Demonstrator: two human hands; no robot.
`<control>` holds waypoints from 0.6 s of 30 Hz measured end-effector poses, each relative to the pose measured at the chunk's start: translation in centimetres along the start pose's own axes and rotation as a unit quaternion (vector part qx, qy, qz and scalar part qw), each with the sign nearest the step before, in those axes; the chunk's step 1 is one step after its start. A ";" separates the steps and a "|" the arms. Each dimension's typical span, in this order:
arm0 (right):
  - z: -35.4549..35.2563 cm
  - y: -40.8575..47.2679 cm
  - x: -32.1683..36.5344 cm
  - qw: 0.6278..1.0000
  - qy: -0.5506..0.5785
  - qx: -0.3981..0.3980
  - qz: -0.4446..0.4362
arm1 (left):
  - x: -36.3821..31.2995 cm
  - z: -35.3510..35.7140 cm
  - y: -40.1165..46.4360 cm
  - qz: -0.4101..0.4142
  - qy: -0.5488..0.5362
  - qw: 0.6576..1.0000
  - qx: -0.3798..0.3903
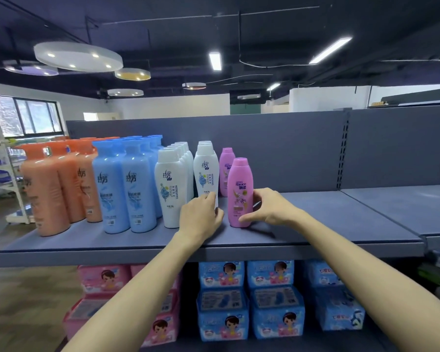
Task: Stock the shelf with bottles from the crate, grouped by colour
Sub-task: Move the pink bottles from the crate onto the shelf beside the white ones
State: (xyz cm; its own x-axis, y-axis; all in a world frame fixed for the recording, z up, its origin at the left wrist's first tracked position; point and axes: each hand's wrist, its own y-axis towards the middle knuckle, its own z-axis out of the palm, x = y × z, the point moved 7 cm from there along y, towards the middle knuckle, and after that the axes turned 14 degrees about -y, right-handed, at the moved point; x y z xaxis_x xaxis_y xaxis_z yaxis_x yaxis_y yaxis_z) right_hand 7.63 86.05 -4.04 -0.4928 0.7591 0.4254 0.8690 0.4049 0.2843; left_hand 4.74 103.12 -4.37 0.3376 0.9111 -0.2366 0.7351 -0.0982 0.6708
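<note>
The shelf [315, 224] carries bottles in colour blocks running from its left edge: orange bottles [51, 189], blue bottles [125, 189], then white bottles [170, 189]. This ordering follows the grouping rule, each colour filed front to back in rows.

The front pink bottle [240, 193] stands upright near the front edge of the shelf, about midway along it, long axis vertical, cap up, label facing the aisle. A second pink bottle [226, 171] stands behind it toward the back panel, so the pink row appears to be starting here.

The right hand [269, 207] holds the front pink bottle low on its right side, thumb and fingers curled against the body, probably to square it up.

The left hand [201, 217] grips the base of the white bottle [205, 171] just left of the pink one, fingers curled around it.

The crate is out of view.
</note>
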 end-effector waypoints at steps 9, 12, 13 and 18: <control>0.5 4.4 -2.0 0.999 -0.011 -0.007 0.032 | 0.4 1.6 1.2 0.009 0.023 1.000 0.004; 0.8 5.9 -2.3 0.999 -0.013 -0.009 0.047 | 0.4 2.1 1.6 0.012 0.035 0.999 0.009; 0.9 6.4 -2.5 0.999 -0.010 -0.009 0.053 | 0.5 2.3 1.8 0.011 0.035 0.999 0.010; 1.6 8.9 -3.6 0.995 0.034 -0.019 0.093 | 0.7 2.7 2.2 0.009 0.027 1.000 0.011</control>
State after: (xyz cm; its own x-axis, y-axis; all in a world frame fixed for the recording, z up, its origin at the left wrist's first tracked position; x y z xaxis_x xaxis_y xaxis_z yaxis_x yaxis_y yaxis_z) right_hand 17.25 87.72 -4.46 -0.3261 0.7826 0.5303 0.9440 0.2402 0.2260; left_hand 8.15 102.51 -4.96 0.3191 0.9295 -0.1849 0.7420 -0.1237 0.6589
